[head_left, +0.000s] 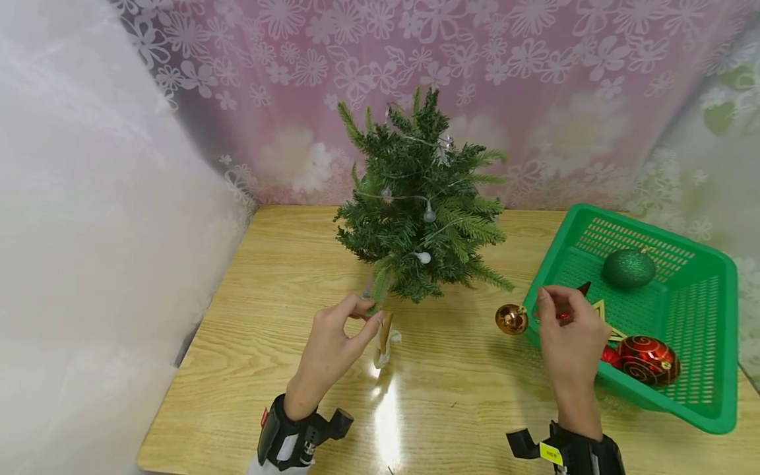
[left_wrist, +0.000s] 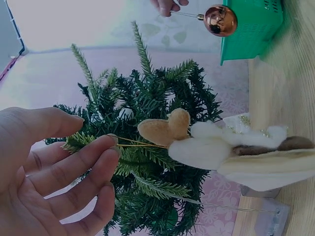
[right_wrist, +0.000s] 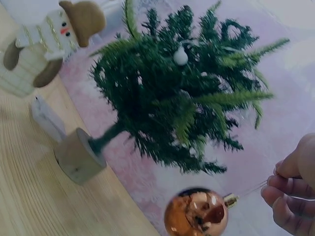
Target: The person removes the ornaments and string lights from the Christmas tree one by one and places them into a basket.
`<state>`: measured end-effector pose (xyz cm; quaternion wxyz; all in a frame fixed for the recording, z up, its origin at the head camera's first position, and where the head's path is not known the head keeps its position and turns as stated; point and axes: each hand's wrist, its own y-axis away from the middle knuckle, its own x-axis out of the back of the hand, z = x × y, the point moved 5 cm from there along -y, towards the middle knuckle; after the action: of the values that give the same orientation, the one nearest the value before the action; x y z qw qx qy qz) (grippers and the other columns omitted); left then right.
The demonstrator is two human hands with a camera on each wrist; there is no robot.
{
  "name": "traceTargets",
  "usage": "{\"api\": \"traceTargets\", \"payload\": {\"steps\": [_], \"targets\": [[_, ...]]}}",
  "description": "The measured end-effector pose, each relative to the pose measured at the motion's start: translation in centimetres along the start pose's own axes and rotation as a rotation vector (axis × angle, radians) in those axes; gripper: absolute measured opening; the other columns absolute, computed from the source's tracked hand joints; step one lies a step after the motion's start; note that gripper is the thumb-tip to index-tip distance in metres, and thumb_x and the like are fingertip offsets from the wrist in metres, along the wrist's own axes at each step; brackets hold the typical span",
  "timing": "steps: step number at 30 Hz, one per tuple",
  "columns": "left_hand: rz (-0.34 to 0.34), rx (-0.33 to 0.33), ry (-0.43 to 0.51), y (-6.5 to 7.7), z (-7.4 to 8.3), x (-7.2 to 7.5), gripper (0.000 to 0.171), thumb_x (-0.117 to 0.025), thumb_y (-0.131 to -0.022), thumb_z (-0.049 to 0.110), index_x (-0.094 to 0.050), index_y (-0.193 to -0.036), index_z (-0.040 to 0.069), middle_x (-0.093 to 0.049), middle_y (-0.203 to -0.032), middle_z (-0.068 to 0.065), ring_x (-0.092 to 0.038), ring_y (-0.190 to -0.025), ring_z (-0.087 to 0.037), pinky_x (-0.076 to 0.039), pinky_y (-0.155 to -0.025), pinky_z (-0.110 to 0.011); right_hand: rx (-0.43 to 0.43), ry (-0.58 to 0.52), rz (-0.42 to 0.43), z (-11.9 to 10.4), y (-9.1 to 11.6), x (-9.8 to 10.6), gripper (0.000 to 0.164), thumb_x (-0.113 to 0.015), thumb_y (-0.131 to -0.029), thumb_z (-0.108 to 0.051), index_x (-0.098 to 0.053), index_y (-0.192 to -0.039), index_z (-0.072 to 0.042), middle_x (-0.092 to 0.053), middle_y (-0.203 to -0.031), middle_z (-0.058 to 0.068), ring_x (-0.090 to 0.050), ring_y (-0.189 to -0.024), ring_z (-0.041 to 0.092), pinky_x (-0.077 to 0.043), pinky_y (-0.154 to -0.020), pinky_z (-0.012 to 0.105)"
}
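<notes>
A small artificial Christmas tree (head_left: 415, 191) stands at the back middle of the table. My left hand (head_left: 335, 336) is at a low front branch tip, thumb and fingers apart around it in the left wrist view. Near its fingertips runs the gold string of a plush snowman ornament (right_wrist: 47, 42), which hangs below the branch; whether a finger bears the string, I cannot tell. My right hand (head_left: 572, 330) pinches the thin string of a shiny copper Christmas ball (right_wrist: 197, 214). That ball (head_left: 512, 319) dangles beside the basket's left rim.
A green plastic basket (head_left: 706, 409) stands on the right of the wooden table (head_left: 237, 396). In it lie a glittery green ball (head_left: 629, 268), a red patterned ball (head_left: 648, 361) and a gold star (head_left: 617, 335). Bulbs on a light string (head_left: 429, 212) wrap the tree.
</notes>
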<state>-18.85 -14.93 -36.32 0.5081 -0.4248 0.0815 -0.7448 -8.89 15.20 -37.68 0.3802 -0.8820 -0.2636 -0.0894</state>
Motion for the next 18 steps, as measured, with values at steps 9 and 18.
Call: {"api": "traceTargets", "payload": {"steps": [9,18], "targets": [[-0.005,0.006,-0.002,0.0,0.1,-0.2,0.014,-0.072,-0.088,0.01,-0.067,-0.096,0.001,-0.072,-0.092,-0.011,-0.069,-0.08,-0.019,-0.056,-0.071,-0.038,-0.06,-0.048,0.15,1.8,-0.5,1.9,0.014,-0.068,-0.09,-0.006,-0.072,-0.097,0.006,-0.06,-0.076,-0.019,-0.053,-0.065,-0.015,-0.04,-0.057,0.003],[-0.005,0.004,-0.027,0.0,0.1,-0.3,0.013,-0.073,-0.087,0.01,-0.067,-0.097,0.005,-0.072,-0.091,-0.009,-0.069,-0.081,-0.018,-0.056,-0.07,-0.034,-0.074,-0.086,0.193,2.6,-0.5,2.9,0.024,-0.063,-0.094,-0.012,-0.069,-0.1,0.01,-0.057,-0.077,-0.029,-0.056,-0.064,-0.011,-0.041,-0.054,0.005]]}}
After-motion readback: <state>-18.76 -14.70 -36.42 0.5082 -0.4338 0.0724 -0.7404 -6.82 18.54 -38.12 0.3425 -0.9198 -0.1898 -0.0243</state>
